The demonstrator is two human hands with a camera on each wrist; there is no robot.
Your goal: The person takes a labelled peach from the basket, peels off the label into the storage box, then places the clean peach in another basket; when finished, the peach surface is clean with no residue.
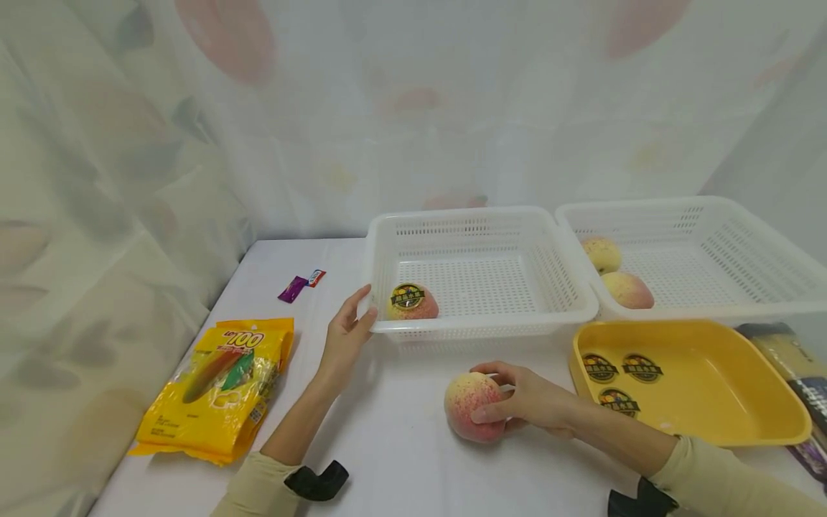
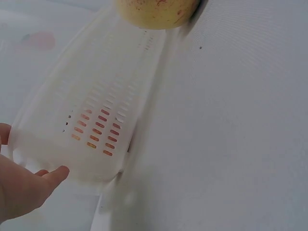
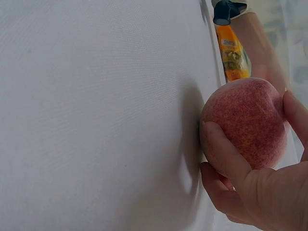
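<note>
My right hand [image 1: 531, 398] grips a red-and-yellow peach [image 1: 470, 407] at the white table's surface, fingers and thumb spread round its right side. In the right wrist view the peach [image 3: 250, 125] shows its plain red side. At the front left corner of a white perforated basket [image 1: 478, 324], my left hand [image 1: 345, 341] holds the rim, its thumb on the near side; in the left wrist view the thumb [image 2: 57, 177] lies along the basket's wall. Inside that basket sits one peach [image 1: 426, 307] bearing a black-and-gold sticker [image 1: 408, 296].
Against it on the right stands a second white basket [image 1: 730, 310] with two peaches [image 1: 628, 290]. In front is a yellow tray [image 1: 704, 388] with three stickers [image 1: 642, 368], beside a dark packet [image 1: 791, 366]. A yellow candy bag [image 1: 220, 388] and small wrapped sweets [image 1: 293, 289] lie at left.
</note>
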